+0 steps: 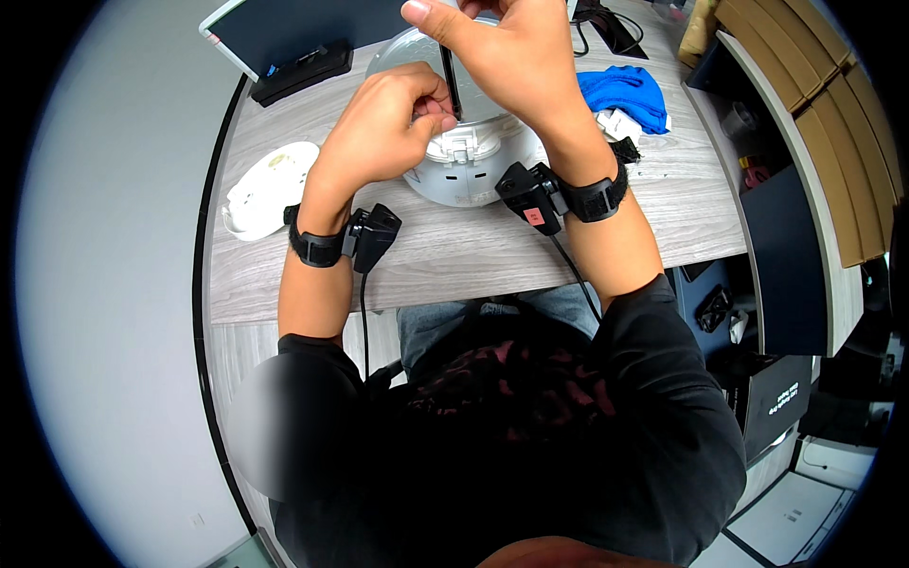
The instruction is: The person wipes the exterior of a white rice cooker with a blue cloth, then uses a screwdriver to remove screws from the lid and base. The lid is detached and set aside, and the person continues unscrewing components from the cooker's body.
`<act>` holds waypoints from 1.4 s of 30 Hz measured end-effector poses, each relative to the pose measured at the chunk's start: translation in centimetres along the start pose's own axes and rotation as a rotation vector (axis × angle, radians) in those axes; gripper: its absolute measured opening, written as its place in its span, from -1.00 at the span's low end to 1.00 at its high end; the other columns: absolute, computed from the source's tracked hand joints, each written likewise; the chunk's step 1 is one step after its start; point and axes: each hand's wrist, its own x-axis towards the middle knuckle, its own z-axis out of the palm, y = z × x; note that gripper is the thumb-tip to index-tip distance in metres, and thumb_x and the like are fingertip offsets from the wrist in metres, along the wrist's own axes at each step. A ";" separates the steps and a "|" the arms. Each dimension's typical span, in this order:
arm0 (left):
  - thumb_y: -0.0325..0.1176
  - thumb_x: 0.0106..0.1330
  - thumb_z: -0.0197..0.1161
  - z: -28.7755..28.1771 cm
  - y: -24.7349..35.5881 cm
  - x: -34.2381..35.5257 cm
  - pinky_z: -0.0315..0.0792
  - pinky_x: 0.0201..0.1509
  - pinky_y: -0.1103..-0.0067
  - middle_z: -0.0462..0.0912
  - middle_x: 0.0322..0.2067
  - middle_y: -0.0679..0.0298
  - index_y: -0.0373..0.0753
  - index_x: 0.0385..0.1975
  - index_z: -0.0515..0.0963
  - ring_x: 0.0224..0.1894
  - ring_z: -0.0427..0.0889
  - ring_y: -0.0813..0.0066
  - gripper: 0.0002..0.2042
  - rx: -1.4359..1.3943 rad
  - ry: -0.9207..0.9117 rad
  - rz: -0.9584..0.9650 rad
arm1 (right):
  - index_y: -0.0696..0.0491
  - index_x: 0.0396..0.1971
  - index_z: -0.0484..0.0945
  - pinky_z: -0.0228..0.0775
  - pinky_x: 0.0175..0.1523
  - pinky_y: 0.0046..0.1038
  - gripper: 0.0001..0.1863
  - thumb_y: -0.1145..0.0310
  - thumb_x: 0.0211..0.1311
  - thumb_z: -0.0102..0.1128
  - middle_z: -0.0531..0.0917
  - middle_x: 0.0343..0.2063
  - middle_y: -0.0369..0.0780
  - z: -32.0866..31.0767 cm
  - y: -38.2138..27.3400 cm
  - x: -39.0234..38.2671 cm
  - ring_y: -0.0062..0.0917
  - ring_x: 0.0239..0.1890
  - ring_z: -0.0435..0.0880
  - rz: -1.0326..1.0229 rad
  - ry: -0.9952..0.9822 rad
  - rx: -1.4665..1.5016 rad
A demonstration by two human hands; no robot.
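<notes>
A white, rounded appliance (pixel 445 187) sits beneath and between the hands, its near side glossy with two small dark slots below a white latch (pixel 458 144). A thin black rod (pixel 450 80) stands over it. The left hand (pixel 379 123) is curled at the rod's lower end, the right hand (pixel 516 66) bent over its top; whether either grips, I cannot tell. Both hands partly hide the appliance. On the surface (pixel 436 256), a white cover (pixel 270 192) lies left of the left hand, a blue cloth (pixel 627 97) right of the right hand.
</notes>
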 end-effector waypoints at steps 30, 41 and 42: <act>-0.58 0.13 0.35 -0.6 0.8 0.1 0.49 -0.22 0.35 0.62 -0.36 0.05 -0.42 -0.34 0.54 -0.30 0.61 0.07 -0.85 0.300 -0.077 0.090 | 0.23 0.08 0.47 0.39 -0.16 -0.64 -0.60 0.55 0.23 0.27 0.63 -0.28 -0.32 -0.9 -0.2 0.2 -0.72 -0.27 0.54 0.122 -0.133 0.194; -0.49 0.12 0.30 -0.7 1.2 0.7 0.46 -0.19 0.22 0.66 -0.39 0.05 -0.34 -0.42 0.59 -0.28 0.62 -0.03 -0.92 0.316 -0.117 0.007 | 0.20 -0.10 0.57 0.44 -0.26 -0.59 -0.72 0.49 0.21 0.35 0.62 -0.40 -0.32 -0.6 -1.4 0.6 -0.71 -0.34 0.54 0.104 -0.152 0.033; -0.50 0.12 0.30 -0.7 1.4 0.7 0.46 -0.20 0.22 0.66 -0.40 0.05 -0.34 -0.42 0.59 -0.28 0.63 -0.03 -0.92 0.311 -0.120 0.020 | 0.20 -0.09 0.56 0.44 -0.25 -0.59 -0.71 0.49 0.21 0.35 0.62 -0.40 -0.32 -0.9 -1.3 0.7 -0.70 -0.34 0.55 0.121 -0.169 0.065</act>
